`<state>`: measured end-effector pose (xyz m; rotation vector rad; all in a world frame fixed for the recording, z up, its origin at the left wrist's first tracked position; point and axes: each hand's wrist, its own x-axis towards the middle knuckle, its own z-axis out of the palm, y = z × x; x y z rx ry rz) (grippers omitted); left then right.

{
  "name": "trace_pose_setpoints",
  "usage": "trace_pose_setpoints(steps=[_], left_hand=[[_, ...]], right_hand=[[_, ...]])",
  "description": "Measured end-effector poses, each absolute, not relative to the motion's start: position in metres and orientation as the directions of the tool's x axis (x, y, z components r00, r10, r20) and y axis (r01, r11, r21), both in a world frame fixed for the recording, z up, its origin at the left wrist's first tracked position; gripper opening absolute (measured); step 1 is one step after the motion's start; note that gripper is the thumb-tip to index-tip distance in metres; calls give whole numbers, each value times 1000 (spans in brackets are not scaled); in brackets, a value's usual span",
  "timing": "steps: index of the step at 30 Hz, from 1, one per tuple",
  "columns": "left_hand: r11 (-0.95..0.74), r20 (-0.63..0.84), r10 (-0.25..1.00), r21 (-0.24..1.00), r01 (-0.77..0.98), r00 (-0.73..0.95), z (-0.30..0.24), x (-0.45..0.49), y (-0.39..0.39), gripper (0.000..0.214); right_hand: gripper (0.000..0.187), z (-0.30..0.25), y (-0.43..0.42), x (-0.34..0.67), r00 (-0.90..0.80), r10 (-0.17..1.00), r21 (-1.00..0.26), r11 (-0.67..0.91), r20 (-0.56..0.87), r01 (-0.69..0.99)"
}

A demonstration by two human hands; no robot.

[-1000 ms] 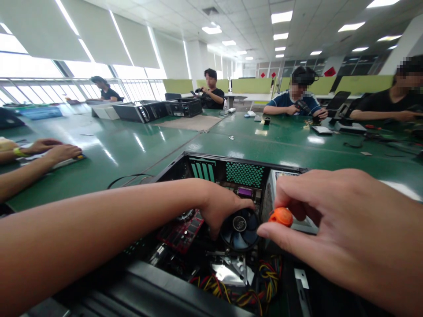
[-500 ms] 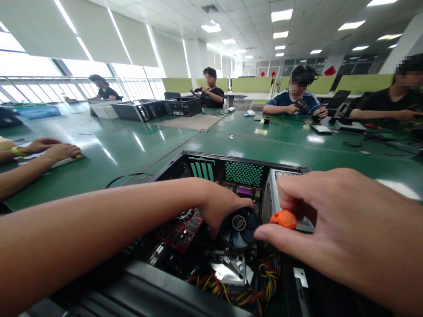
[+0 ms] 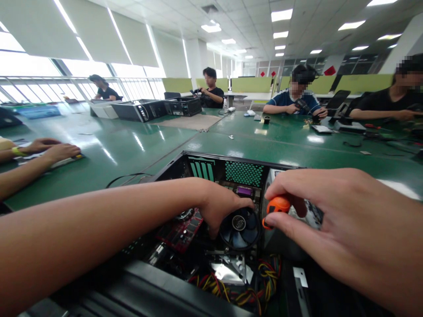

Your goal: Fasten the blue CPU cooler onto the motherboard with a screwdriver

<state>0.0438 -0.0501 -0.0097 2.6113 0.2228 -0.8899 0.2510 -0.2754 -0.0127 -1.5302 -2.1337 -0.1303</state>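
L hand (image 3: 220, 207) gripping cooler fan (image 3: 240, 228), R hand (image 3: 333, 220) fingers pinching orange screwdriver handle (image 3: 276, 207); open PC case (image 3: 211, 159)

No legible text in view.

A round label is seen at the hub of the cooler fan (image 3: 238, 223) inside the open computer case (image 3: 211, 167), but its print is too small to be read. A label on the silver power supply (image 3: 306, 211) is mostly hidden and blurred. Red signs (image 3: 329, 71) on the far partitions carry nothing that can be made out.
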Motion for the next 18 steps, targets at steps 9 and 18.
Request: trace_pose_setpoints(steps=[9, 18], left_hand=[[-917, -585, 24, 311, 252, 811, -15, 42, -44, 131], [-922, -618, 38, 282, 266, 786, -5, 45, -54, 138]], right_hand=[[29, 32, -257, 221, -282, 860, -260, 415, 426, 872], [36, 28, -256, 219, -240, 809, -118, 354, 536, 928]])
